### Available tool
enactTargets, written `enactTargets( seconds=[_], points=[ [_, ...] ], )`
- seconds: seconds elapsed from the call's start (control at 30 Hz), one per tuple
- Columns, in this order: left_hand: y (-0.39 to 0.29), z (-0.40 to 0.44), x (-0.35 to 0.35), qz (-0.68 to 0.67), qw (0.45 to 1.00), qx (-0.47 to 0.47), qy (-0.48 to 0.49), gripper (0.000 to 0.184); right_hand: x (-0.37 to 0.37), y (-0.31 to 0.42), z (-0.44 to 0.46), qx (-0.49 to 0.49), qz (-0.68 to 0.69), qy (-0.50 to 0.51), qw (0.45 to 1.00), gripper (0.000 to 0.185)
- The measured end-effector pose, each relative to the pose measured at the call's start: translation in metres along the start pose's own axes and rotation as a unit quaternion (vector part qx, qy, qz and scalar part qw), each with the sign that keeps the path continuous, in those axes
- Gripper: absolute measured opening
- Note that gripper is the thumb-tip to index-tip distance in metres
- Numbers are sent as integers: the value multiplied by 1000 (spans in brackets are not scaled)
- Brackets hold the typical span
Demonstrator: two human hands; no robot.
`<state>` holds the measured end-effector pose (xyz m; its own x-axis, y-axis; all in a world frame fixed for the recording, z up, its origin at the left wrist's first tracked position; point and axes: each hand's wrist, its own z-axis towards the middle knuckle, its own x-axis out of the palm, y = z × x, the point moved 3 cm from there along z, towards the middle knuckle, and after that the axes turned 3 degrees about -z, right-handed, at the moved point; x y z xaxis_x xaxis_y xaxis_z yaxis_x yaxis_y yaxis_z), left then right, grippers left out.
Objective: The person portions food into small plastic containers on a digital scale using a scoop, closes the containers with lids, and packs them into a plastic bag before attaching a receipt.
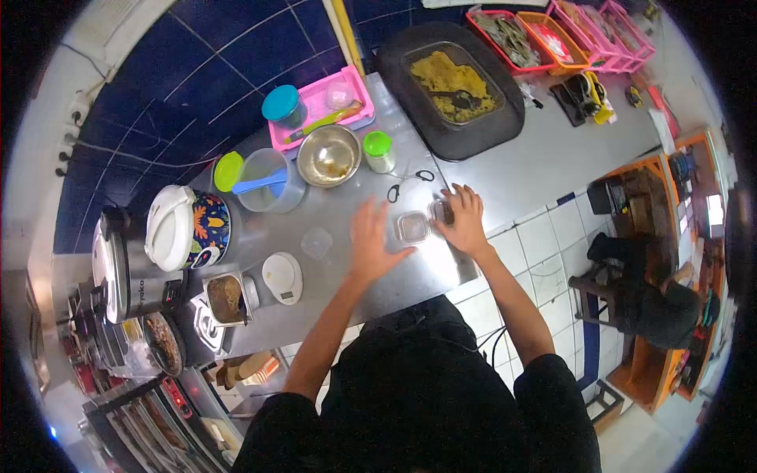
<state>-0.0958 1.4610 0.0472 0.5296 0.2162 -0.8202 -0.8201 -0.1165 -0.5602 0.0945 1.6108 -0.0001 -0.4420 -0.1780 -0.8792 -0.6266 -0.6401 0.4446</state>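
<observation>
My left hand (373,243) hovers over the steel table, open, with its fingers spread and nothing in it. A small square clear plastic container (412,227) stands just right of it, apart from the fingers. My right hand (467,223) is curved around a second small clear container (441,211), thumb on the near side and fingers on the far side. What this container holds is hard to make out. Beyond the containers lie two black loops (425,176) that look like scissors handles. A clear plastic lid or shallow cup (316,243) lies left of my left hand.
A black-rimmed tray (398,118) of yellow-brown crumbly food stands at the back. Nearby are a steel bowl (348,164), green-lidded jar (379,152), clear jug (293,194) and white scale (281,277). A seated person (666,315) is at the right.
</observation>
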Motion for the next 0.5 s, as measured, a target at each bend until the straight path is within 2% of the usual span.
enactTargets(
  seconds=[0.07,0.13,0.17,0.23,0.3,0.33,0.5],
  points=[
    [24,-19,-13,-15,998,-54,22,119,-3,12,-12,-33,31,42,998,95],
    [40,-26,-14,13,992,-88,90,120,2,32,-12,-41,34,137,989,100],
    [42,-24,-8,39,985,-90,141,121,11,38,-13,-65,-33,146,987,108],
    [36,-18,0,24,985,-87,144,119,10,50,-13,-39,-93,197,975,123],
    [47,-15,27,12,992,-48,116,118,6,56,-7,-16,-147,235,961,121],
    [51,-16,37,10,995,-40,87,116,11,52,-8,-18,-155,204,966,114],
    [14,-4,63,45,995,0,85,106,14,25,-12,-14,-130,153,979,102]
  ],
)
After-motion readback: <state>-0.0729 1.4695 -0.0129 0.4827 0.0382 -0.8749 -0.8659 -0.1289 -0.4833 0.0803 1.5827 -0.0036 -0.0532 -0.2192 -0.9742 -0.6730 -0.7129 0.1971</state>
